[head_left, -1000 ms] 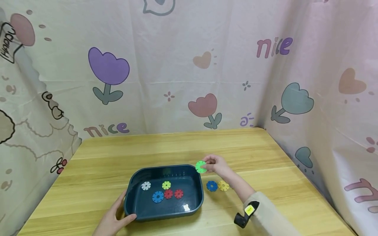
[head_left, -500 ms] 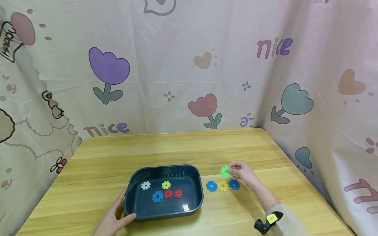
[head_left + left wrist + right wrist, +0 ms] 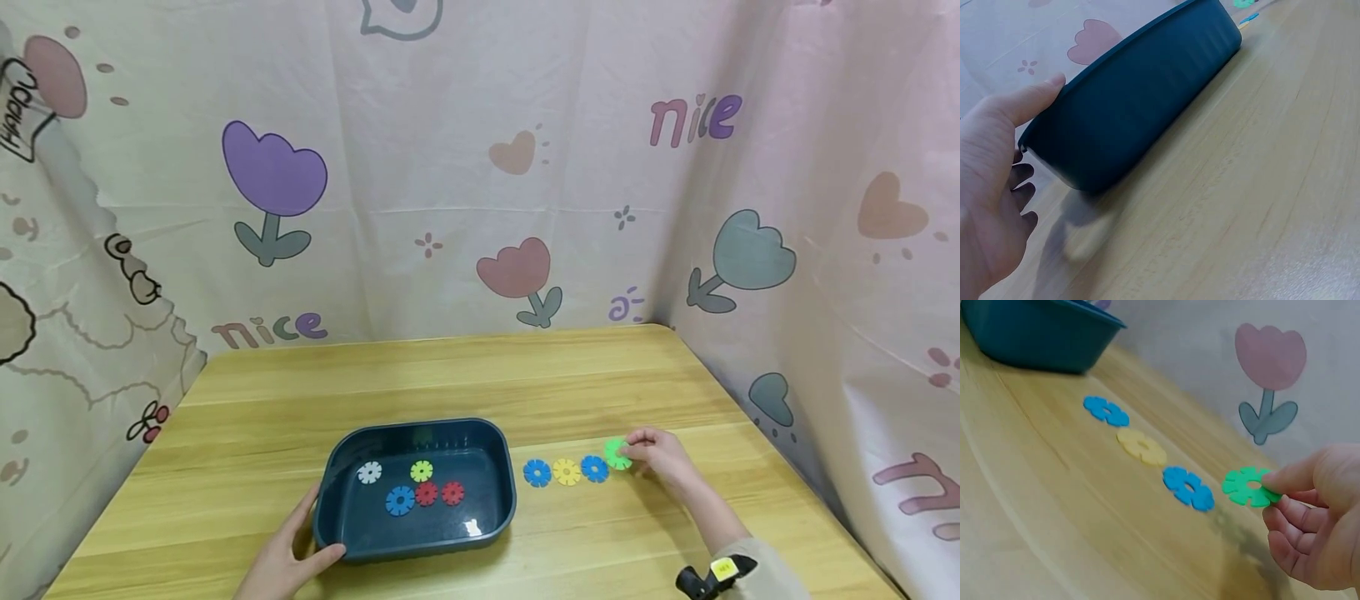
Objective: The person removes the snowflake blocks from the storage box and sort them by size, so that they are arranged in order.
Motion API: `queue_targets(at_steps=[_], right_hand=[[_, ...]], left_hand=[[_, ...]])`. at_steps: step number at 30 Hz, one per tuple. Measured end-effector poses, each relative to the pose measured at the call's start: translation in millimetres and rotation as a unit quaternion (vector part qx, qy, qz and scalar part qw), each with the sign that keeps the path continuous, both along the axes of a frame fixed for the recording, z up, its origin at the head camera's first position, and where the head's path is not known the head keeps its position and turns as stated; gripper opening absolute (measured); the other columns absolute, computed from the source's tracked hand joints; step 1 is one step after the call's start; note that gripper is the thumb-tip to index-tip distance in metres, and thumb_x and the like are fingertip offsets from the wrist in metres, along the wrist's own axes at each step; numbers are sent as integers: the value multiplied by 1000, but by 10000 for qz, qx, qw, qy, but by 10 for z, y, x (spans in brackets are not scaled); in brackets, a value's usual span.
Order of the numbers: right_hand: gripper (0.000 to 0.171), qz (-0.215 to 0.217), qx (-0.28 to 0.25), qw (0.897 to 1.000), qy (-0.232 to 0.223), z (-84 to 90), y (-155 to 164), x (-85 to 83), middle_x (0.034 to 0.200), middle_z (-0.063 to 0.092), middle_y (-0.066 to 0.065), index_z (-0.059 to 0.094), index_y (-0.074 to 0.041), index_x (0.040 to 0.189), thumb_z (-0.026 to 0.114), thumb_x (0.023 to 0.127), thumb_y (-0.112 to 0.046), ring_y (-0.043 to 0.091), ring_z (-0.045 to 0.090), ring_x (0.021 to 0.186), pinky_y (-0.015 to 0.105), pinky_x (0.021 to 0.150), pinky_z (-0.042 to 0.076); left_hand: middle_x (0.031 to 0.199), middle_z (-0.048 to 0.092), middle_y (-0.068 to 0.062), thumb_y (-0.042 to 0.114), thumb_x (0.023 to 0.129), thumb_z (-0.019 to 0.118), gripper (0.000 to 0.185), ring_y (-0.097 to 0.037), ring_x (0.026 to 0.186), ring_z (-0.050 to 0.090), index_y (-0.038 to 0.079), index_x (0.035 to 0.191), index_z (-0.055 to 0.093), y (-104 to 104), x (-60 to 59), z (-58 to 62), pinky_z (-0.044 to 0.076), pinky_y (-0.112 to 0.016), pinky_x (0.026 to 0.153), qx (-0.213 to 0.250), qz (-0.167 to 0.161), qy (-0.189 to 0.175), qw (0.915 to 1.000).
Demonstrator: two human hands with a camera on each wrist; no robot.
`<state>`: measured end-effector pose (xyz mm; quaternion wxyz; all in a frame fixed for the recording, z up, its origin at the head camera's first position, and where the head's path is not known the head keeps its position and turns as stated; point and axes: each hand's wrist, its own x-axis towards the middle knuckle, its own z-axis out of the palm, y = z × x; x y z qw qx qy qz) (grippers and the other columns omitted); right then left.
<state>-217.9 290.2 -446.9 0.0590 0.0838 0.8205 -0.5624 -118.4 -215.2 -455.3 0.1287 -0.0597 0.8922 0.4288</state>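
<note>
Between thumb and fingers my right hand [image 3: 663,458] pinches a green notched plastic disc [image 3: 1252,486]. It is held just above the table, right of a row of similar discs: a blue disc [image 3: 537,473], a yellow disc [image 3: 567,472] and another blue disc [image 3: 1188,488]. My left hand [image 3: 281,554] holds the near left corner of a dark teal plastic tub [image 3: 1141,100], thumb on the rim and fingers against the outer side. Inside the tub lie a white disc [image 3: 369,472], a yellow-green disc [image 3: 422,471], a blue disc [image 3: 400,501] and two red discs [image 3: 453,493].
Everything stands on a wood-grain table [image 3: 360,379]. A printed cloth [image 3: 420,250] with flowers and hearts hangs along the back and both sides. A small black camera [image 3: 716,575] is strapped at my right wrist.
My right hand has carried the green disc from the tub's right rim rightward past the row and lower, uncovering the second blue disc. My left hand and the tub stay put.
</note>
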Motion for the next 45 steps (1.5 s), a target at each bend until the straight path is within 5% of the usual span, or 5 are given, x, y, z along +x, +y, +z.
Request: queue_targets(at_steps=[12, 23, 45], right_hand=[[19, -17, 859, 9962, -166, -101, 120, 6, 77, 59, 2, 59, 4, 95, 67, 83, -8, 14, 51, 68, 28, 56, 44], [15, 50, 1726, 9842, 391, -168, 77, 10, 75, 62, 2, 65, 5, 91, 68, 81, -7, 14, 51, 65, 23, 52, 44], [21, 110, 1700, 9844, 443, -107, 61, 0, 85, 63, 8, 63, 7, 100, 66, 83, -6, 16, 55, 74, 26, 59, 48]], left_hand=[[148, 14, -33, 46, 84, 64, 94, -56, 131, 19, 6, 150, 11, -26, -16, -7, 33, -68, 93, 52, 24, -119, 9999], [148, 15, -33, 46, 84, 64, 92, -56, 131, 20, 7, 150, 12, -2, -14, -4, 33, -69, 94, -67, 9, -28, 10000], [149, 16, -32, 46, 84, 64, 91, -56, 131, 20, 6, 150, 13, 10, 1, -8, 34, -68, 94, -42, 37, 42, 10000]])
